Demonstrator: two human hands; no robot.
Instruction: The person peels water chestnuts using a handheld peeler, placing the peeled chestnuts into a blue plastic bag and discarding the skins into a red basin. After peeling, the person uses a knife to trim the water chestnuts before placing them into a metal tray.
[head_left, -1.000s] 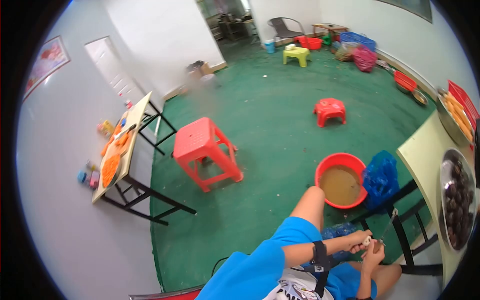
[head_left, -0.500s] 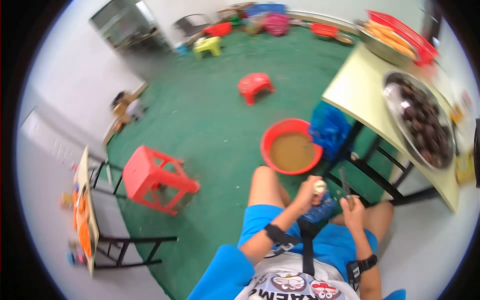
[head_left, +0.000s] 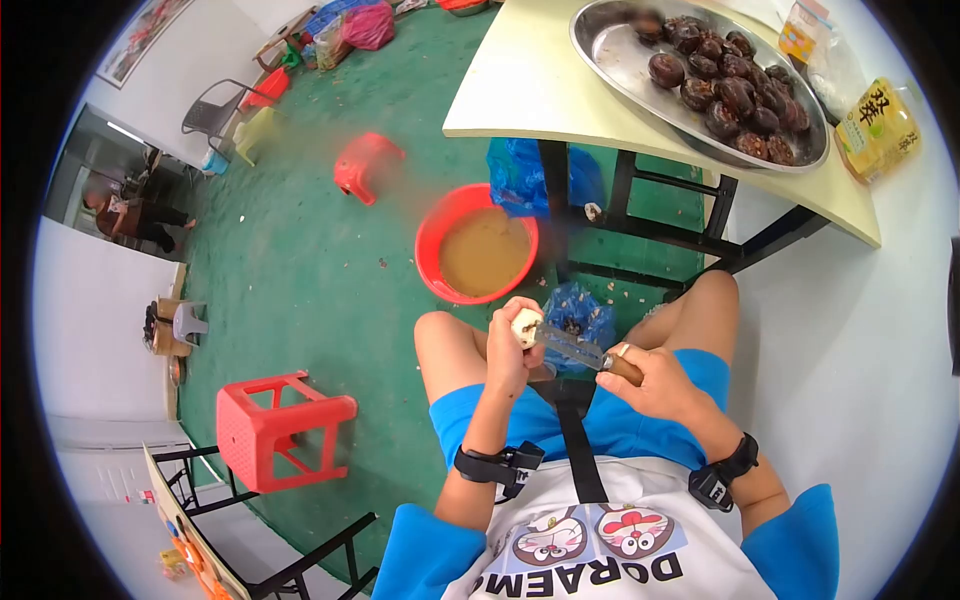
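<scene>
The left hand (head_left: 510, 352) is closed around a small, pale, roundish peeled tuber or nut (head_left: 525, 325) — what it is exactly is hard to tell at this size — pinched between thumb and fingers above the lap. The right hand (head_left: 655, 385) is wrapped tight on the brown wooden handle of a slim metal-bladed knife (head_left: 572, 347), and the blade's tip rests against the pale piece, just beside the left thumb.

The risk here, as I judge it, lies in that closeness: the piece is small and probably slippery, so a blade that skids off it would run into the left thumb or fingers. A loosened pinch could also let the piece drop.

Just below the hands, between the knees, sits a crumpled blue plastic bag (head_left: 578, 312) holding dark scraps. Beyond it, on the green floor (head_left: 300, 260), stands a round red plastic basin (head_left: 428, 240) of murky brown water. To the right, a pale yellow table (head_left: 520, 100) carries a wide steel tray (head_left: 620, 60) of dark brown, unpeeled pieces — well apart from the hands. A red plastic stool (head_left: 275, 425) stands off to the left.
</scene>
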